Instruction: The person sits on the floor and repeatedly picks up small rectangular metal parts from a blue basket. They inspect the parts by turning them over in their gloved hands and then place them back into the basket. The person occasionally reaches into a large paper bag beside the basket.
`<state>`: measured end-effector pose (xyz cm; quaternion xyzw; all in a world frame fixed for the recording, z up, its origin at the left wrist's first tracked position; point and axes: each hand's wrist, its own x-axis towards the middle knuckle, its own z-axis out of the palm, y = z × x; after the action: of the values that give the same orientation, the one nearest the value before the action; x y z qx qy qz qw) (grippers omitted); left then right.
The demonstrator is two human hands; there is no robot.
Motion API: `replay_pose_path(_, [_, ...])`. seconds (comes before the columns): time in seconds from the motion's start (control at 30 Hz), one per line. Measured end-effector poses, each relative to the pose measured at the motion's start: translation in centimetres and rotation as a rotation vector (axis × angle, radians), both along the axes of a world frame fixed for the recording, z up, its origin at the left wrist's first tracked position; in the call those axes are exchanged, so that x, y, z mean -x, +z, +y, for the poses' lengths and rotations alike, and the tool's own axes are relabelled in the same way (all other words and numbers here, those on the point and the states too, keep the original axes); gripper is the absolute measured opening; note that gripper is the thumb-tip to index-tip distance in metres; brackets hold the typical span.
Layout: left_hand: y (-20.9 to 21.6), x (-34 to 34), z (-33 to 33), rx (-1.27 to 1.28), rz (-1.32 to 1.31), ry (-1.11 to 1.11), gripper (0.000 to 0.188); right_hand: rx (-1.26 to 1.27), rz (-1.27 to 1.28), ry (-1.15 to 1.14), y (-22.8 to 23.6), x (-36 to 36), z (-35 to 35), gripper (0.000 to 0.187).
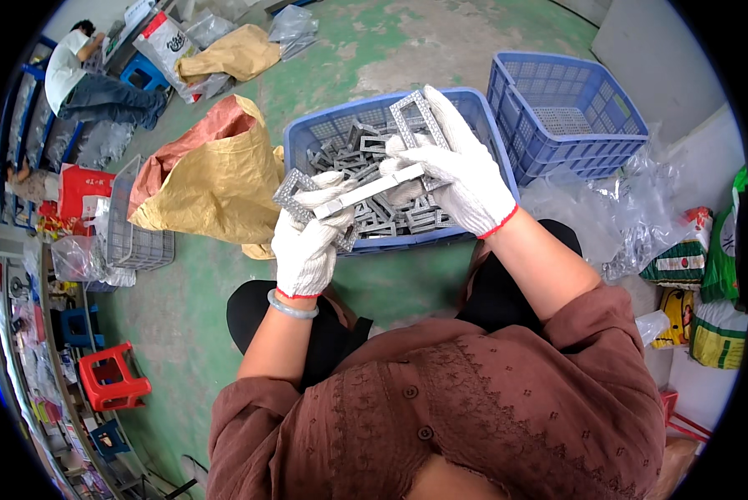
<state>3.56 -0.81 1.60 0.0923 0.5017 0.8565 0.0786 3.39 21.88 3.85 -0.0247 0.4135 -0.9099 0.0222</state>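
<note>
Both my hands wear white knitted gloves and meet over a blue plastic crate (461,243) heaped with grey metal parts (359,156), many of them rectangular frames. My left hand (306,254) is closed round a grey rectangular metal frame (294,194) that sticks out at its upper left. My right hand (457,171) grips another grey rectangular frame (416,118), tilted upward. A straight, flat silver-grey bar (370,192) spans the gap between the two hands, its ends at the fingers of each. Whether the bar belongs to one of the frames, I cannot tell.
Right of the crate stands another blue crate (565,121), with clear plastic bags (590,212) beside it. A yellow woven sack (216,183) slumps at the left near a grey basket (141,242). A red stool (114,377) stands farther left. Another person (78,75) sits at the far left.
</note>
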Motion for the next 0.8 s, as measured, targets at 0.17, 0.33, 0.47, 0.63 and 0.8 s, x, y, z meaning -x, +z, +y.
replay_pose_path(0.17, [-0.2, 0.2, 0.2, -0.002, -0.002, -0.003, 0.037, -0.062, 0.006, -0.015, -0.3, 0.0, 0.1, 0.085])
replay_pose_path(0.33, [-1.1, 0.6, -0.2, -0.040, -0.019, -0.007, 0.035, -0.071, 0.007, -0.018, -0.2, -0.2, -0.4, 0.085])
replay_pose_path(0.47, [-2.3, 1.1, -0.5, -0.112, -0.072, -0.038, 0.035, -0.142, 0.027, -0.055, -0.5, -0.2, -0.8, 0.083])
replay_pose_path(0.63, [-3.4, 1.5, -0.6, -0.092, -0.149, -0.041, 0.035, -0.291, 0.085, -0.143, 0.1, -0.8, -1.6, 0.082])
replay_pose_path(0.8, [-4.2, 2.1, -0.5, -0.172, -0.144, -0.074, 0.034, -0.417, 0.107, -0.175, 0.1, -1.3, -1.8, 0.079])
